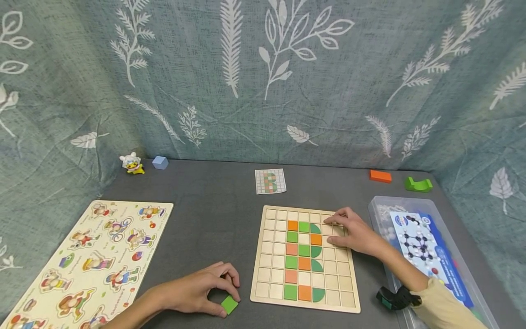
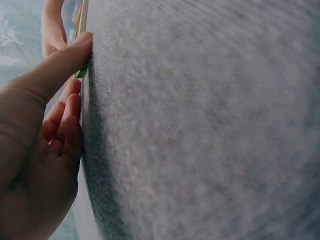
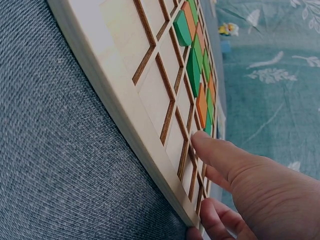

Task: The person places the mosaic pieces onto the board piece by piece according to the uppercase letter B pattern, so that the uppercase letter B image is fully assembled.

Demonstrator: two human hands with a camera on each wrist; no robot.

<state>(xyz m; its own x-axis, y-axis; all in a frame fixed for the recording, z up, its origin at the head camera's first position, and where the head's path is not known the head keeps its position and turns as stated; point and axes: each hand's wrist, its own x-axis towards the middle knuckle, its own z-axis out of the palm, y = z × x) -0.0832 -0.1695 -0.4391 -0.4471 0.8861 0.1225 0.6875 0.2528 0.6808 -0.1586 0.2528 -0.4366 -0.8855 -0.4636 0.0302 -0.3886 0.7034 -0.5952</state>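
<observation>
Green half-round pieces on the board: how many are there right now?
4 green half-rounds, in one column of the board: second row, fourth row, fifth row, bottom row. The right hand covers some cells nearby.

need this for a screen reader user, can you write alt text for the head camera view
A person's left hand pinches a green square tile on a grey table, while the right hand rests on a wooden grid board partly filled with orange and green tiles. A small pattern card lies beyond the board.
</observation>
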